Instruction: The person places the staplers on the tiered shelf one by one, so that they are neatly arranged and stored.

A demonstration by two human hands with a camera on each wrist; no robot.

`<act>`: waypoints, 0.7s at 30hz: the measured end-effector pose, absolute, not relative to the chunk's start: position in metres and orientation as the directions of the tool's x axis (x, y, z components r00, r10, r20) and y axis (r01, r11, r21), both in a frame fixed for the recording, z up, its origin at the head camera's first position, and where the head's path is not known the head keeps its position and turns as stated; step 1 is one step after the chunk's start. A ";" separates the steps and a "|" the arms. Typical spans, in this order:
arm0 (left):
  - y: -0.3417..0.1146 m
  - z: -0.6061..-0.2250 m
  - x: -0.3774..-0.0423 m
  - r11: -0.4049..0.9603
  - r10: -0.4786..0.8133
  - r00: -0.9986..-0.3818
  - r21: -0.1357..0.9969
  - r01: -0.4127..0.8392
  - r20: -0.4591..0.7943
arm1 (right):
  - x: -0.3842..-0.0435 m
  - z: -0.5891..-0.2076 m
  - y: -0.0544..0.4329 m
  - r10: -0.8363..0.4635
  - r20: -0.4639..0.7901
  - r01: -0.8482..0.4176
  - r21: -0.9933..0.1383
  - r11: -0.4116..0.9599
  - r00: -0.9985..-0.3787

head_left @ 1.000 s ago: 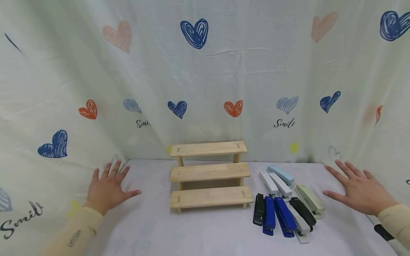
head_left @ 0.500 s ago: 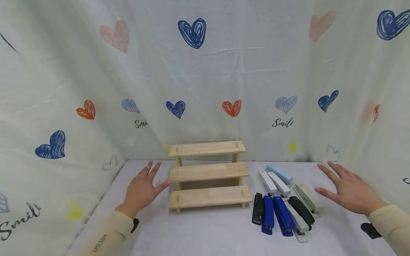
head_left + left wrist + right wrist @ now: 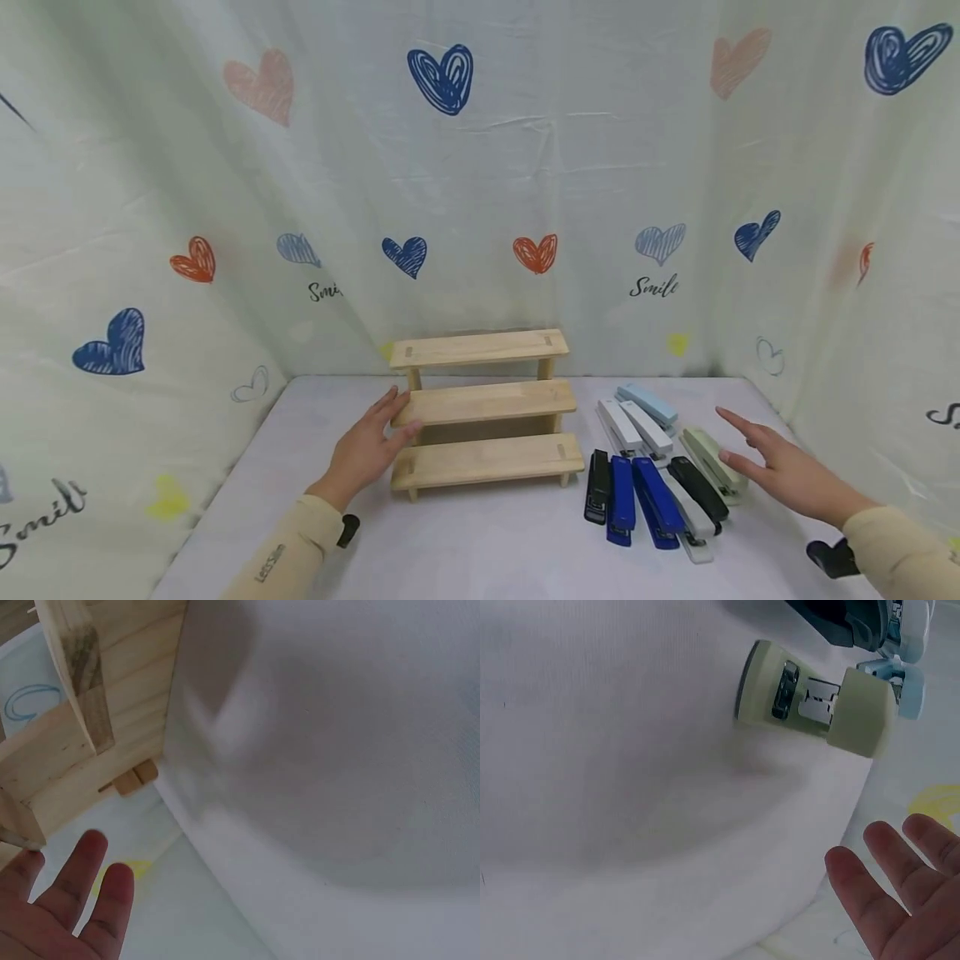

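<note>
A wooden three-tier stand (image 3: 487, 461) is at the middle of the table. My left hand (image 3: 363, 454) is at its left end, thumb and fingers at the end of the middle shelf. In the left wrist view, straight fingers (image 3: 71, 892) show beside the wood. My right hand (image 3: 787, 475), fingers extended, hovers just right of a pale green stapler (image 3: 712, 462), holding nothing. Several more staplers lie bunched to its left: a black one (image 3: 697, 486), a blue one (image 3: 657, 496), a white one (image 3: 618, 423) and a light blue one (image 3: 647, 406) among them.
The white-covered table (image 3: 465, 542) ends at the back and sides against a hanging curtain (image 3: 480, 175) printed with hearts. A small black stapler (image 3: 597, 483) lies nearest the stand's front right corner. Black wrist devices show under both sleeves.
My left hand has moved right, from the table's left side to the stand's end. My right hand has come left and slightly down, closer to the green stapler. The view has shifted slightly.
</note>
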State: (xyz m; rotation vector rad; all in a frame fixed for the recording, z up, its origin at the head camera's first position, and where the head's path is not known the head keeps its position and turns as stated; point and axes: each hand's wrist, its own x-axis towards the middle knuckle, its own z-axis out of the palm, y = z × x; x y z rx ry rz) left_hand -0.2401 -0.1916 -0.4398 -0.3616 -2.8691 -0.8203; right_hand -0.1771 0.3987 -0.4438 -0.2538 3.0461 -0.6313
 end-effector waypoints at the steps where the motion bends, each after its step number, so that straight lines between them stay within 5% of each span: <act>1: -0.192 -0.440 -0.241 0.825 0.191 -0.962 0.499 0.265 0.195 | -0.177 -0.446 0.398 -0.167 0.008 -0.154 -0.422 0.893 -0.986; 9: -0.194 -0.442 -0.242 0.826 0.220 -0.947 0.470 0.309 0.235 | -0.177 -0.459 0.394 -0.193 -0.056 -0.127 -0.573 0.810 -0.980; 21: -0.194 -0.438 -0.243 0.803 0.247 -0.936 0.489 0.342 0.250 | -0.187 -0.465 0.407 -0.183 -0.299 0.118 -0.761 0.638 -0.936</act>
